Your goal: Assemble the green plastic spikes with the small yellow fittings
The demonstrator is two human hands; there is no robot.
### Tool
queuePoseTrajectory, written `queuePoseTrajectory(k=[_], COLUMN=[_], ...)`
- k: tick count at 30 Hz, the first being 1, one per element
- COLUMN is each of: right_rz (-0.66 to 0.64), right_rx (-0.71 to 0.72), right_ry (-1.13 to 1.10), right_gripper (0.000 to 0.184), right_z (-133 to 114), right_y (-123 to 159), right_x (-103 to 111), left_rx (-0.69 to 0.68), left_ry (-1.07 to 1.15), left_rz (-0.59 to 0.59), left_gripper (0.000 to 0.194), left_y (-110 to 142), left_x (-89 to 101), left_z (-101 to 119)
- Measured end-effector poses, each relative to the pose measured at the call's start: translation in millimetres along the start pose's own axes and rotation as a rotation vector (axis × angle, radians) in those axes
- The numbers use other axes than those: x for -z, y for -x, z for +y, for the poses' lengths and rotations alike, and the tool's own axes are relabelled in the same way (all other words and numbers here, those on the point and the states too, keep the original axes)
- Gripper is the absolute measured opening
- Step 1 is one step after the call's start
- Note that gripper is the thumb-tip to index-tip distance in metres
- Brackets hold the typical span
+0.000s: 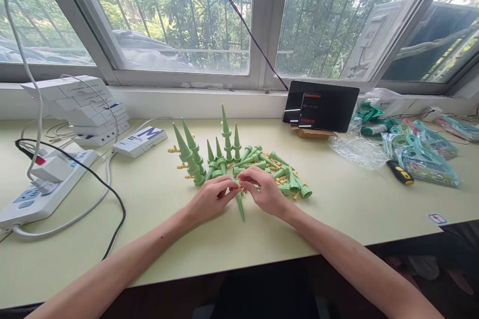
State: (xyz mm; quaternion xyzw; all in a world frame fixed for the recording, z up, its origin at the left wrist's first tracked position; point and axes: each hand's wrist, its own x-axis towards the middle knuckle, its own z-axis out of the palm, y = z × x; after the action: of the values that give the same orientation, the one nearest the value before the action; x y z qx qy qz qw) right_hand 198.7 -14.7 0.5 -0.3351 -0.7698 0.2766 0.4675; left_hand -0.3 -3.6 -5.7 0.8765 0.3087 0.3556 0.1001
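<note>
My left hand (214,196) and my right hand (265,191) meet over the table, both with fingers pinched at the top of a green plastic watering spike (240,206). Its point slants down towards me, and a bit of yellow shows between the fingertips; the fingers hide most of the top end. Just left and behind stand upright stacks of similar green spikes (188,154) with small yellow valves (182,166) sticking out. Behind and right of my right hand lies a loose pile of green spikes (292,179) mixed with yellow valves.
On the left are a white power strip (56,199), cables and stacked white boxes (88,109). A tablet with a phone (329,107) leans at the back. Bagged items (426,162) and a black-and-yellow screwdriver handle (400,172) lie right. The table (179,264) ends before me.
</note>
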Motion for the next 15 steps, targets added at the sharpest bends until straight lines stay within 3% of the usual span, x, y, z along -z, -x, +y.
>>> queuePoseTrajectory(k=[15], right_rz=[0.019], right_rx=[0.000], right_ry=[0.016], right_gripper=[0.009], right_z=[-0.4], right_y=[-1.4], right_x=[3.0], left_rx=[-0.002], left_ry=[-0.009], left_rz=[0.030], left_gripper=[0.018], left_y=[-0.8], left_x=[0.6], left_z=[-1.3])
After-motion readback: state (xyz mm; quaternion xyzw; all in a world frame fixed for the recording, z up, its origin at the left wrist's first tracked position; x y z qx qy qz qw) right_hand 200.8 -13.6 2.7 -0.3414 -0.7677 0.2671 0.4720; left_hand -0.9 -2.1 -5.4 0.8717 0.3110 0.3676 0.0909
